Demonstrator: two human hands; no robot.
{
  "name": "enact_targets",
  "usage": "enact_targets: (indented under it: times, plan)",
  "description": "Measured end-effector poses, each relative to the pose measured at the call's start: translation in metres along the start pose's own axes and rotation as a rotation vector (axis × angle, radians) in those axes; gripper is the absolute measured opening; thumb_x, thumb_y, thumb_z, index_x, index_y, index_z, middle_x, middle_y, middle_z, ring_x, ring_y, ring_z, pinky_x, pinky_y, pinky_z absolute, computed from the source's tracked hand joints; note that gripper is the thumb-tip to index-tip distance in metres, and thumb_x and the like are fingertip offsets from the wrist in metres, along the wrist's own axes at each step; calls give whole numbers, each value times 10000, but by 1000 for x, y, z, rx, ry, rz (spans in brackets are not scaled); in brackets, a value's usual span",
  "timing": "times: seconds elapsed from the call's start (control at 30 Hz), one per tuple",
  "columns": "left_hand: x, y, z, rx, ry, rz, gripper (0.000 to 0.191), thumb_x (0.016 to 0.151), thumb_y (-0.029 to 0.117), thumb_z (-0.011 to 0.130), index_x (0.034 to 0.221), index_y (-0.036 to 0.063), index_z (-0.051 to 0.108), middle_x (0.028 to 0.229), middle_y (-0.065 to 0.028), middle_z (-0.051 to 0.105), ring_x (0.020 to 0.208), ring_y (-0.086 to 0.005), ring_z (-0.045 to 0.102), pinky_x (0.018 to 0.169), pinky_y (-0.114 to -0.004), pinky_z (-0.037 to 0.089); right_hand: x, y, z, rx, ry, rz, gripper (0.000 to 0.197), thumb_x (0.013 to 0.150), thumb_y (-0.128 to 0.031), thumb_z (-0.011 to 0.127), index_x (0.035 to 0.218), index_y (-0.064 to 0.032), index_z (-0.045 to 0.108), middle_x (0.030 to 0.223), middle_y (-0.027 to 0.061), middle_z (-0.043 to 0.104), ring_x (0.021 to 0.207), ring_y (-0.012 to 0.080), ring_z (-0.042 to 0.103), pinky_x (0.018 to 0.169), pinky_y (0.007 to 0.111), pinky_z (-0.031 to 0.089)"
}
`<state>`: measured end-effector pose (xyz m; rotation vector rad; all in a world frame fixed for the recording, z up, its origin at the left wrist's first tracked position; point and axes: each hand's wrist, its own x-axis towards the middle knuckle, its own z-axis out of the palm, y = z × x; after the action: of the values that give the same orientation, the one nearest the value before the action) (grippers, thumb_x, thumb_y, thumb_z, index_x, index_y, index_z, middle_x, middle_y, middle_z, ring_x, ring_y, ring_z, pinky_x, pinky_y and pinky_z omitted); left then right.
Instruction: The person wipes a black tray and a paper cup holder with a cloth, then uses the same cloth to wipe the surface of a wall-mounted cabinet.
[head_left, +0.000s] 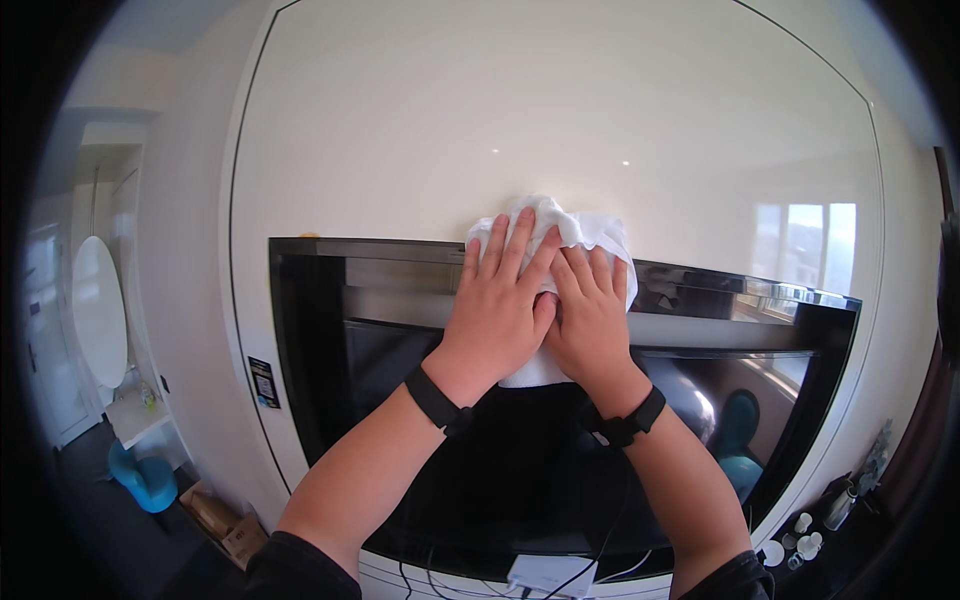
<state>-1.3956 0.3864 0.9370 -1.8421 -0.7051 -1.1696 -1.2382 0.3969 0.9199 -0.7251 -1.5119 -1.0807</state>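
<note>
A crumpled white cloth (551, 217) lies against the top edge of a glossy black frame (390, 247) and the pale wall panel (420, 135) above it. My left hand (499, 300) presses down on the cloth with its fingers spread. Beside it, my right hand (592, 307) also rests on the cloth, its thumb side touching the left hand. Part of the cloth hangs below both hands. Behind my wrists, a dark television screen (510, 465) sits inside the frame. Both wrists wear black bands.
A white box (551, 574) with cables sits under the screen. At right are a metal kettle (840, 508) and white cups (808, 546). At left stand a blue chair (142, 480), a cardboard box (244, 536) and an oval mirror (100, 311). A printed sticker (263, 382) is beside the frame.
</note>
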Motion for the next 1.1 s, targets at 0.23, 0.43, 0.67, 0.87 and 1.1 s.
enact_targets:
  times: [0.23, 0.43, 0.67, 0.87, 1.1]
  plan:
    - [0, 3, -3, 96, -12, -1, 691, 1010, 210, 572, 1650, 91, 341, 1729, -221, 259, 1585, -463, 260, 1272, -622, 240, -4, 0, 7, 47, 20, 24, 561, 949, -224, 646, 1485, -89, 552, 1492, 105, 585, 1401, 409, 496, 1172, 646, 322]
    - [1, 9, -9, 131, -42, -24, 671, 1016, 193, 560, 1643, 78, 351, 1725, -227, 265, 1571, -463, 296, 1270, -587, 270, -4, -2, 5, 100, 1, 38, 551, 967, -218, 626, 1493, -76, 543, 1507, 107, 579, 1421, 406, 487, 1186, 647, 311]
    - [-3, 13, -5, 179, -55, -112, 657, 1030, 231, 545, 1649, 113, 358, 1724, -203, 292, 1568, -448, 316, 1252, -582, 312, -5, 0, 9, 146, 13, -10, 558, 979, -201, 605, 1519, -83, 524, 1540, 94, 550, 1449, 384, 459, 1205, 629, 298]
    - [-9, 12, -1, 213, -62, -182, 661, 1033, 220, 533, 1653, 101, 337, 1727, -214, 275, 1567, -454, 313, 1246, -580, 325, -4, 0, 10, 218, -32, -55, 571, 981, -176, 586, 1536, -67, 505, 1565, 110, 523, 1470, 395, 435, 1213, 625, 290]
    - [-16, 7, 0, 133, -75, -194, 696, 1015, 148, 519, 1665, 57, 286, 1757, -230, 167, 1585, -505, 220, 1288, -551, 257, -6, -2, 19, 168, -12, -89, 569, 973, -179, 590, 1523, -52, 517, 1559, 120, 534, 1469, 395, 441, 1218, 614, 290]
